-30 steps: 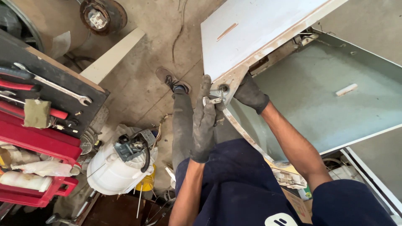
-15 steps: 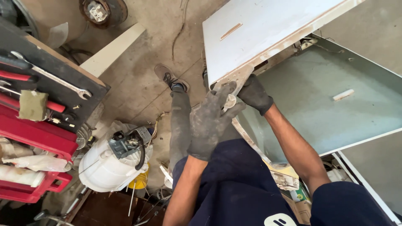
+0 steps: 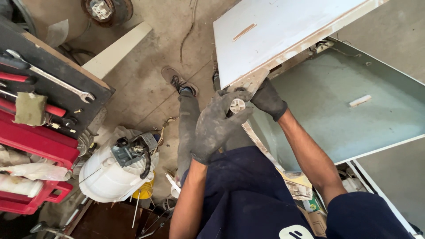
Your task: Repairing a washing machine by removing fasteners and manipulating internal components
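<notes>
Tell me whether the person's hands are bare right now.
No: both the left hand and the right hand wear dark, dirty work gloves, and the left hand holds a small white plastic part.

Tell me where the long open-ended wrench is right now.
In the head view the long wrench lies at far left on the dark top of the red tool cart, just above a red-handled tool and well clear of both hands.

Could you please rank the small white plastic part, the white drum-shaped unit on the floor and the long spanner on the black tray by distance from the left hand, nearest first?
1. small white plastic part: at the left hand fingertips.
2. white drum-shaped unit: on the floor, lower left.
3. long spanner: on the black tray, far left.
</notes>
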